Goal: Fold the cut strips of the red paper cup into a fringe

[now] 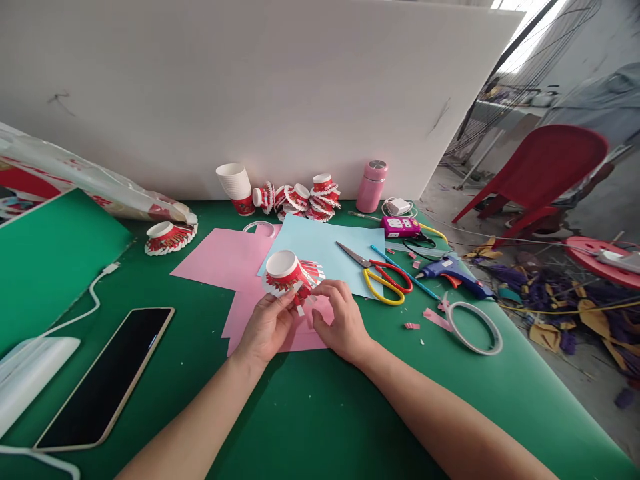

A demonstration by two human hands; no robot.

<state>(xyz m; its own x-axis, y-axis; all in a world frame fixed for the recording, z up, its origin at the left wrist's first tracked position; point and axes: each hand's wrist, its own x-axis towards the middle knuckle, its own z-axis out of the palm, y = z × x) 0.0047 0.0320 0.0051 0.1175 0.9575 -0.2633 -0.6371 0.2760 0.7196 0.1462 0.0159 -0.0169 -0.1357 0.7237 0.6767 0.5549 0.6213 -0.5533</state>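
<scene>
A red and white paper cup [283, 265], its wall cut into strips that splay outward, is tilted with its white base up in front of me. My left hand [267, 323] is closed on it, the thumb pressing the strips on the near side. At the cup's right side, my right hand [341, 319] has bent fingers with the tips at the strips; its thumb stands apart from them. Pink paper sheets [240, 327] and a light blue sheet [330, 240] lie beneath. Scissors [380, 270] with red and yellow handles rest on the blue sheet's right edge.
Behind stand stacked paper cups [234, 180], several cut cups [300, 199] and a pink bottle [373, 187]. Right are a blue glue gun [453, 270], a purple box [401, 227] and a tape roll [475, 327]. Left are a phone [107, 377] and another cut cup [170, 237].
</scene>
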